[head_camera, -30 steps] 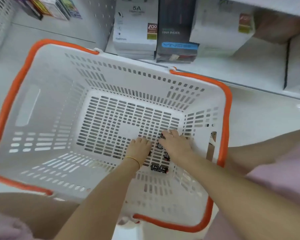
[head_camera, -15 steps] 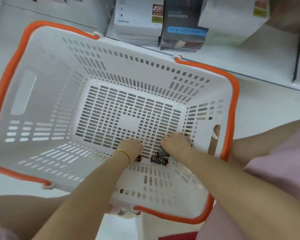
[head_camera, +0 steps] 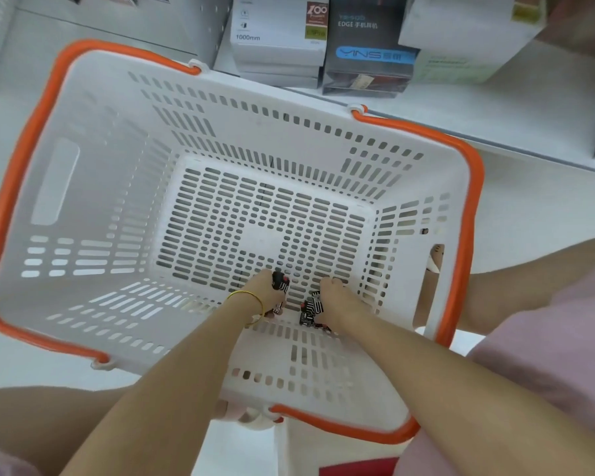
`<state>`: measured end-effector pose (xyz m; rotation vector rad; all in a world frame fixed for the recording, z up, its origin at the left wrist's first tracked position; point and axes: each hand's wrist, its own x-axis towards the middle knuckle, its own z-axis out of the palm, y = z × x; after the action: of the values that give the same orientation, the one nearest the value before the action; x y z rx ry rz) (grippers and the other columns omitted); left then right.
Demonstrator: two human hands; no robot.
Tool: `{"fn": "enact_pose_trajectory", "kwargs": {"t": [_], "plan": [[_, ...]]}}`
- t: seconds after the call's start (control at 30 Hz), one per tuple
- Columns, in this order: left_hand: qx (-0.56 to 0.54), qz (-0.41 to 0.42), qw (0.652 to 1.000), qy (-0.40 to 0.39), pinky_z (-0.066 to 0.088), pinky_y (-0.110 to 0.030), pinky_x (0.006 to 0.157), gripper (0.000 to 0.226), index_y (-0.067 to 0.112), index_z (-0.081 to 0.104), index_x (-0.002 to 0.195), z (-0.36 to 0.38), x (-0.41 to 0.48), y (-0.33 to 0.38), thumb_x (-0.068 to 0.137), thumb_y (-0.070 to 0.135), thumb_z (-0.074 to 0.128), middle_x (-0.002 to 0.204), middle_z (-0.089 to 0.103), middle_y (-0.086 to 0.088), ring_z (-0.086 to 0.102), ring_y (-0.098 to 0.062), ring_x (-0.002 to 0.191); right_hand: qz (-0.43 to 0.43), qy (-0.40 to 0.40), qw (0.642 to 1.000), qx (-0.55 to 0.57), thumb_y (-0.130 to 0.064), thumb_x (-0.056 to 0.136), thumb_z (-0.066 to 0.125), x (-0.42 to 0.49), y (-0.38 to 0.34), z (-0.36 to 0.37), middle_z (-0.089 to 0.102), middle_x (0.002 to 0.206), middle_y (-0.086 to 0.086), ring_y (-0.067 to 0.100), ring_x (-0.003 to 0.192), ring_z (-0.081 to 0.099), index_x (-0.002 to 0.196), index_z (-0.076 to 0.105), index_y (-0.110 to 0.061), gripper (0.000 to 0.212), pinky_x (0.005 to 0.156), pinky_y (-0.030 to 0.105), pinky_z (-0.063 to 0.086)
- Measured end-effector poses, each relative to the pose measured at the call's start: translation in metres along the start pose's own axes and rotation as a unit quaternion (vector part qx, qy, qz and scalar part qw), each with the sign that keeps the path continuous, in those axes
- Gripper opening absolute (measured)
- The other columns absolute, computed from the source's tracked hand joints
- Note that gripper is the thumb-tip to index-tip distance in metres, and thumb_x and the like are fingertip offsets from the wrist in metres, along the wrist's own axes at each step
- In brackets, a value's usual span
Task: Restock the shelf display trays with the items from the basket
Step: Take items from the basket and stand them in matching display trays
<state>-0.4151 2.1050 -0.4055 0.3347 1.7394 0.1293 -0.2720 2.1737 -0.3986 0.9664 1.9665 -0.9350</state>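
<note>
Several black patterned items (head_camera: 309,317) lie in the white basket (head_camera: 255,132).

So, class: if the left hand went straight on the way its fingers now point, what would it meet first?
Probably the basket's slotted floor: the left hand, gripping a small black patterned item, points forward and down, close to it. Depth is unclear.

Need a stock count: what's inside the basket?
The basket holds a few small black patterned items, gripped by the left hand and right hand. Any under the palms are hidden.
</note>
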Motion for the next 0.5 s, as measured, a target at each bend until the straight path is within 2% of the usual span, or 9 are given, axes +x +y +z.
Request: {"fn": "enact_pose_trajectory", "kwargs": {"t": [0.1,0.17,0.27,0.33,0.43,0.5], "plan": [[-0.139,-0.016,0.99,-0.005,0.053,-0.035,0.057,0.03,0.017,0.038,0.113,-0.006,-0.006,0.0,0.093,-0.006,0.041,0.097,0.06,-0.021,0.06,-0.025,0.065,-0.005,0.021,1.0,-0.014,-0.007,0.086,0.061,0.003,0.002,0.004,0.049,0.118,0.01,0.027,0.105,0.05,0.116,0.043,-0.008,0.035,0.083,0.039,0.049],[-0.199,-0.025,0.98,-0.008,0.053,-0.034,0.057,0.04,0.023,0.041,0.115,-0.008,-0.009,0.0,0.092,-0.01,0.039,0.091,0.059,-0.019,0.06,-0.025,0.067,0.005,0.017,0.999,-0.028,-0.004,0.086,0.057,0.004,0.004,0.008,0.051,0.116,0.011,0.027,0.102,0.05,0.113,0.046,-0.007,0.03,0.082,0.039,0.049],[-0.295,-0.046,0.954,0.004,0.054,-0.041,0.068,0.036,0.016,0.047,0.11,-0.01,-0.01,0.001,0.089,-0.013,0.039,0.083,0.058,-0.02,0.061,-0.03,0.069,0.011,-0.005,1.0,-0.023,-0.008,0.087,0.056,0.005,0.002,0.008,0.047,0.119,0.013,0.028,0.105,0.051,0.116,0.05,-0.005,0.03,0.083,0.034,0.048],[-0.366,-0.056,0.929,0.009,0.054,-0.043,0.066,0.031,0.01,0.046,0.109,-0.014,-0.01,0.002,0.089,-0.013,0.038,0.081,0.056,-0.021,0.059,-0.031,0.067,0.023,-0.018,1.0,0.01,-0.01,0.088,0.055,0.004,0.001,0.007,0.047,0.118,0.012,0.025,0.097,0.053,0.115,0.049,-0.006,0.028,0.076,0.032,0.048],[-0.414,-0.066,0.908,0.008,0.055,-0.035,0.054,0.016,0.007,0.045,0.107,-0.019,-0.015,0.008,0.094,-0.002,0.044,0.079,0.057,-0.019,0.06,-0.029,0.064,0.031,-0.036,0.998,0.035,-0.012,0.089,0.053,0.001,0.002,0.013,0.054,0.105,0.008,0.021,0.086,0.05,0.113,0.046,-0.008,0.024,0.065,0.029,0.041],[-0.435,-0.082,0.897,0.011,0.056,-0.033,0.053,0.01,0.005,0.049,0.099,-0.02,-0.017,0.011,0.096,0.014,0.048,0.077,0.061,-0.015,0.062,-0.025,0.065,0.031,-0.042,0.997,0.05,-0.015,0.091,0.053,0.0,0.0,0.016,0.054,0.104,0.008,0.021,0.086,0.051,0.113,0.047,-0.008,0.024,0.062,0.027,0.039]]}}
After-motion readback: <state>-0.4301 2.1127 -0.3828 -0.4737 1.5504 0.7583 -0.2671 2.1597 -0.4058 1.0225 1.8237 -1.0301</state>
